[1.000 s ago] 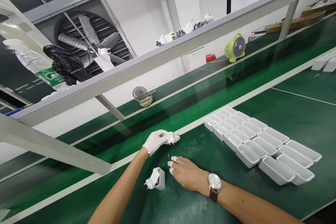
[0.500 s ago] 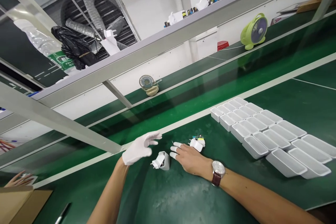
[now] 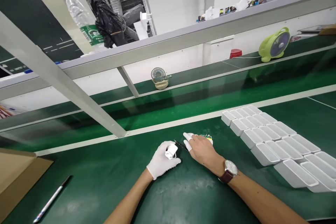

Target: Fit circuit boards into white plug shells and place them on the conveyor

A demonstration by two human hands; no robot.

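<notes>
My left hand (image 3: 162,161), in a white glove, is closed around a white plug adapter case (image 3: 171,151) just above the green bench. My right hand (image 3: 203,152), with white finger cots and a wristwatch, has its fingers on dark, thin-tipped tweezers (image 3: 180,144). The tweezers point left towards the adapter case, their tips apart from it. Behind my right hand lies a small green circuit board (image 3: 207,136) with yellow and white parts, mostly hidden by that hand.
Rows of white open plastic cases (image 3: 279,147) stand to the right. A marker pen (image 3: 52,199) and a cardboard box (image 3: 21,178) lie at the left. A slanted metal post (image 3: 86,101) meets the bench. Beyond are a small fan (image 3: 159,77) and a green fan (image 3: 275,45).
My left hand has come down to the right and taken hold of the adapter case, which lay on the bench. My right hand has closed on the tweezers. The view has shifted.
</notes>
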